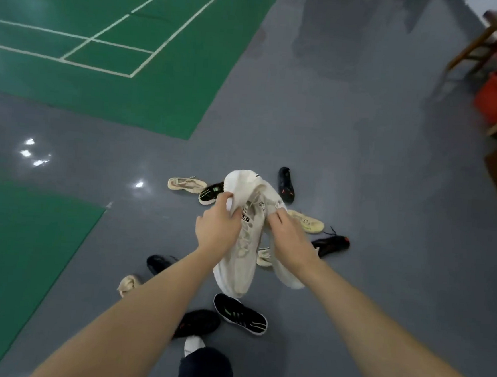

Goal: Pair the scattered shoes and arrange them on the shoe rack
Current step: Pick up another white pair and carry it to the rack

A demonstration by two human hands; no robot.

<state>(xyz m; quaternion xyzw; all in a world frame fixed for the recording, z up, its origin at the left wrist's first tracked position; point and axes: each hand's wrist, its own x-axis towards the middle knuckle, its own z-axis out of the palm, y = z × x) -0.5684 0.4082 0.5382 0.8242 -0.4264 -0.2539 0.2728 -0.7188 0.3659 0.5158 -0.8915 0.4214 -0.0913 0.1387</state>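
White sneakers (244, 247): pale mesh pair, soles together | left hand (217, 227) grips one collar | right hand (289, 236) grips the other

The white shoes (248, 236) look knitted cloth, the grey floor (359, 197) glossy, the bench (472, 45) wooden.

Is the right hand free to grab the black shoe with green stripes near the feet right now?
Probably not yet. The right hand grips one of the white shoes, which the left hand holds too. The black shoe with green stripes lies uncovered on the floor below.
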